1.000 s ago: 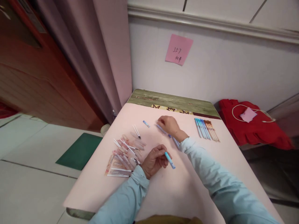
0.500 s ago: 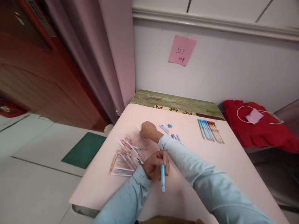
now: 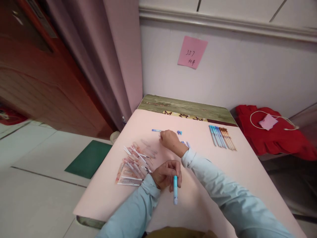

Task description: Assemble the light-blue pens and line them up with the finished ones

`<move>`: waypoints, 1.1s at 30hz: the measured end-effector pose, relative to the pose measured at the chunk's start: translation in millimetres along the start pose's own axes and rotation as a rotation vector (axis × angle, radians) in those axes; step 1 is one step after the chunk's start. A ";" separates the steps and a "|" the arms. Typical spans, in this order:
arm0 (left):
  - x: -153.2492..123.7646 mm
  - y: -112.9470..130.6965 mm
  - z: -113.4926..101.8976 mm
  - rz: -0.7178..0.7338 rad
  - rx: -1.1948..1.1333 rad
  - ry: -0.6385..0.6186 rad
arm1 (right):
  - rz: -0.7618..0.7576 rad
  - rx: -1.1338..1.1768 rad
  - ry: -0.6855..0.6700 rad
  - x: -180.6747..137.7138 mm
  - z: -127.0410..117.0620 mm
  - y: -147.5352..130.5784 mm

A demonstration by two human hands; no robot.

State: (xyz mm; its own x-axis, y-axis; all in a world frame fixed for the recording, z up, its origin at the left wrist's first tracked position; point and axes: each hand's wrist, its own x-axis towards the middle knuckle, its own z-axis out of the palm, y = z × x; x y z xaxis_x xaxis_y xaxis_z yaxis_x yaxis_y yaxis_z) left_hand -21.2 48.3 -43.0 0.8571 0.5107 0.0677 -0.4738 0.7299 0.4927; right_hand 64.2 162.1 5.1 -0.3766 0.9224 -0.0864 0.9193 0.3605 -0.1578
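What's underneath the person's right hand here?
The pale pink sheet shows around the right hand, with a blue pen part just beyond it. Whatever lies directly beneath is covered.

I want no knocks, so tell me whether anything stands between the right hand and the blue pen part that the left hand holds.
Only the left hand, gripping the far end of the blue pen part, toward the right hand. Otherwise just pink table cover shows between them.
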 end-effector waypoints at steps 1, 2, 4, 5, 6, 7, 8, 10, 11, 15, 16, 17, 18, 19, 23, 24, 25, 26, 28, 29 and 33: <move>-0.3 0.1 0.2 -0.007 0.004 -0.008 | -0.060 0.020 0.003 3.3 -0.5 -4.1; -0.7 0.1 0.2 -0.014 0.007 -0.017 | -0.124 0.042 0.002 7.5 -0.5 -9.0; -1.6 0.1 0.0 -0.020 0.005 -0.032 | -0.236 0.081 -0.004 16.4 1.6 -19.1; -2.0 0.1 -0.2 -0.020 0.000 -0.036 | -0.274 0.094 -0.008 20.5 3.7 -23.6; -2.3 0.1 -0.4 -0.020 -0.007 -0.038 | -0.301 0.103 -0.012 24.0 6.1 -27.4; -2.5 0.1 -0.7 -0.020 -0.013 -0.038 | -0.319 0.109 -0.015 26.8 8.8 -30.5; -2.7 0.2 -1.0 -0.020 -0.017 -0.035 | -0.329 0.112 -0.016 28.8 11.4 -33.0; -3.0 0.3 -1.6 -0.027 -0.021 -0.032 | -0.334 0.114 -0.012 30.9 15.1 -35.7; -3.1 0.3 -1.8 -0.031 -0.019 -0.036 | -0.330 0.116 -0.005 30.7 15.5 -35.6; -2.4 -0.9 -2.0 -0.026 -0.008 -0.037 | -0.248 0.131 0.076 17.5 5.7 -14.2; -1.4 -1.2 -1.7 -0.008 -0.004 -0.008 | -0.202 0.138 0.113 9.3 1.7 -2.1; 0.2 -1.3 -1.3 0.024 -0.005 0.041 | -0.151 0.145 0.151 -1.5 -1.8 12.2; 2.2 -1.1 -0.9 0.069 -0.018 0.113 | -0.078 0.153 0.197 -14.7 -4.2 27.6; 4.7 -0.5 -0.4 0.126 -0.044 0.201 | 0.021 0.201 0.256 -29.8 -5.0 42.9; 15.9 4.8 1.4 0.309 -0.245 0.581 | 0.310 0.283 0.316 -92.7 10.5 77.3; 17.9 6.1 2.4 0.312 -0.287 0.639 | 0.328 0.271 0.302 -104.1 17.7 76.4; 19.3 7.1 3.9 0.312 -0.329 0.676 | 0.331 0.254 0.290 -112.6 25.0 72.5; 19.8 7.8 6.2 0.312 -0.375 0.696 | 0.329 0.232 0.279 -118.2 32.1 66.6; 18.2 7.9 12.9 0.337 -0.481 0.698 | 0.327 0.177 0.258 -123.1 43.7 53.4; 16.3 7.5 16.9 0.357 -0.534 0.691 | 0.329 0.152 0.252 -123.8 47.8 48.0; 6.1 5.5 29.3 0.425 -0.632 0.689 | 0.337 0.120 0.296 -125.3 53.4 43.0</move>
State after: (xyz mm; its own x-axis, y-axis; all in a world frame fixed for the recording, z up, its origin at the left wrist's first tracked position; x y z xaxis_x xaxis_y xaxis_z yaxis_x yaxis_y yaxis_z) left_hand -12.7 42.1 -14.5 0.3862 0.7872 -0.4808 -0.9015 0.4324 -0.0161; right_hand 144.7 54.6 -43.4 0.0056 0.9916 0.1296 0.9584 0.0317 -0.2837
